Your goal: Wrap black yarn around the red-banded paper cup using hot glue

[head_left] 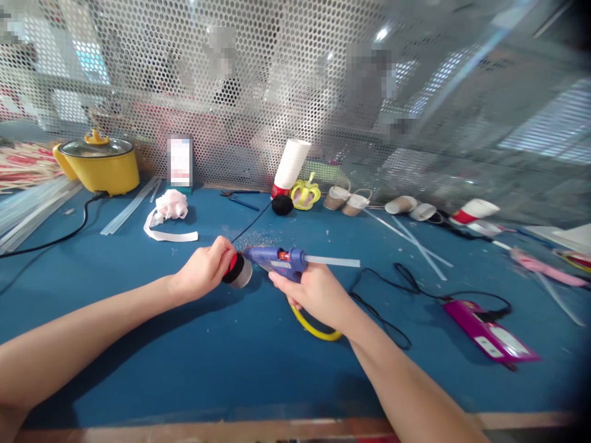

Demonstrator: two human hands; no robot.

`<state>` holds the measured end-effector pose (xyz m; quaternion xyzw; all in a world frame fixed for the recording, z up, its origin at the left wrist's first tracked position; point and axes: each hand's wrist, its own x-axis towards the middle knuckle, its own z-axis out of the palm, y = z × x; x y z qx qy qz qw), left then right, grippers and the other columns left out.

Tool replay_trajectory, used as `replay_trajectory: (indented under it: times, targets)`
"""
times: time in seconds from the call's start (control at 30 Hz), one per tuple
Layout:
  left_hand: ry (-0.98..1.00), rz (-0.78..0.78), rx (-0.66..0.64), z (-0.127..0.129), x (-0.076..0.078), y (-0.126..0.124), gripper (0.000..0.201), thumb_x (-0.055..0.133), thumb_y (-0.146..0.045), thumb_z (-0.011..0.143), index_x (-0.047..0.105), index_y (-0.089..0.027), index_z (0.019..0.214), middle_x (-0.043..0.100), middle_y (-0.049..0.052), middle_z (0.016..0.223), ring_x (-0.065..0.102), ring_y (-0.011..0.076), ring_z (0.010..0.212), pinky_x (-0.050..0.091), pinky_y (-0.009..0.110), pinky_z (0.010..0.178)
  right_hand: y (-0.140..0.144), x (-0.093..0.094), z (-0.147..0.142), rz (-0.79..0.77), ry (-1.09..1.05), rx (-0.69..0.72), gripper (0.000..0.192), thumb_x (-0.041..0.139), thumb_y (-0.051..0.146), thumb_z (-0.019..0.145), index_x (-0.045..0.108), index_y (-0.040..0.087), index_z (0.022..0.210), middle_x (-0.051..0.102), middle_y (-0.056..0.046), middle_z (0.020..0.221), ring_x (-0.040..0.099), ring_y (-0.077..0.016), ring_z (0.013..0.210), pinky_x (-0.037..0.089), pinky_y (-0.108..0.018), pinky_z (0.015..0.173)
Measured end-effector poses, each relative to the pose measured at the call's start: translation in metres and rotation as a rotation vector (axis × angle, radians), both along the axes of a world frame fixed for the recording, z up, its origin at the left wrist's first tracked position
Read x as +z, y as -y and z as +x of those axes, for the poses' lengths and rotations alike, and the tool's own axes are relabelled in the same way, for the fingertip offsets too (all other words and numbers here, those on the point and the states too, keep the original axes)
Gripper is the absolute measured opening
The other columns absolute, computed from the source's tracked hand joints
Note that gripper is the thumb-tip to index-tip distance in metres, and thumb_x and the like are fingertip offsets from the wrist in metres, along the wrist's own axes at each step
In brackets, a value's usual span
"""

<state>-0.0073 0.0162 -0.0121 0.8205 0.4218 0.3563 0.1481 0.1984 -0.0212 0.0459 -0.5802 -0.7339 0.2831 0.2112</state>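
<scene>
While left hand (205, 271) pinches a small cup (239, 271) steady, prob. paper, right hand (316, 292) grips glue gun (281, 259), nozzle aimed at it.

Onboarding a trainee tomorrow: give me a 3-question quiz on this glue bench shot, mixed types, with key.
1. True or false: the right hand holds the blue glue gun.
2. What does the left hand hold at the gun's nozzle? A) scissors B) a small red, black and grey cup-like piece C) a ribbon
3. Fill in: the yellow pot stands at the far ____ of the blue table.

Key: 1 true; 2 B; 3 left.
</scene>
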Motion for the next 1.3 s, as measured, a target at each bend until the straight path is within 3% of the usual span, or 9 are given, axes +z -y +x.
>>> replay_trajectory:
  times: [0.57,0.8,1.3]
  targets:
    - [-0.028,-0.023,0.009,-0.001,0.0,0.0,0.015,0.027,-0.026,0.089,0.04,-0.018,0.086,0.058,0.005,0.071,0.057,0.015,0.059,0.043,0.026,0.054,0.003,-0.005,0.002,-0.024,-0.016,0.001,0.021,0.051,0.034,0.078,0.054,0.018,0.065,0.048,0.006,0.038,0.048,-0.0108,0.035,0.042,-0.022,0.042]
    - [0.023,-0.092,0.013,0.0,0.002,0.0,0.012,0.028,-0.024,0.088,0.038,-0.02,0.083,0.051,-0.002,0.059,0.049,0.0113,0.047,0.039,0.022,0.049,0.011,-0.005,0.002,0.052,0.049,0.066,0.024,0.051,0.034,0.079,0.052,0.02,0.059,0.051,0.004,0.039,0.051,-0.0116,0.037,0.041,-0.023,0.045]
    - [0.03,-0.104,0.028,0.0,0.003,-0.001,0.013,0.029,-0.025,0.088,0.039,-0.019,0.084,0.05,-0.003,0.058,0.048,0.0116,0.047,0.038,0.023,0.049,0.013,-0.003,0.001,0.18,0.14,0.128,0.02,0.05,0.033,0.079,0.056,0.02,0.064,0.057,0.002,0.047,0.053,-0.0128,0.042,0.039,-0.024,0.046]
